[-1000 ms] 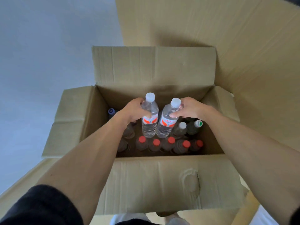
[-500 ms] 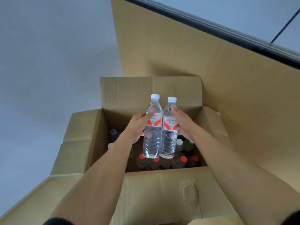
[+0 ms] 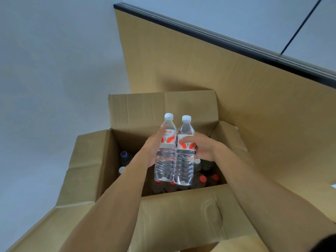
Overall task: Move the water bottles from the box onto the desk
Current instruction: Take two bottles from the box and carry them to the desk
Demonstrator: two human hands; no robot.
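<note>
i've got 2 water bottles (image 3: 173, 150) gripped side by side, 1 in my left hand (image 3: 151, 149), 1 in my right hand (image 3: 203, 149), raised above the box (image 3: 181, 211). next i judge: carry them over to the desk, not in view.

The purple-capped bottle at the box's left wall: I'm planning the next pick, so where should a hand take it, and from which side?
Judging from this view, grip the purple-capped bottle by its cap and neck, coming straight down. It stands upright against the box wall, with only its top exposed.
</note>
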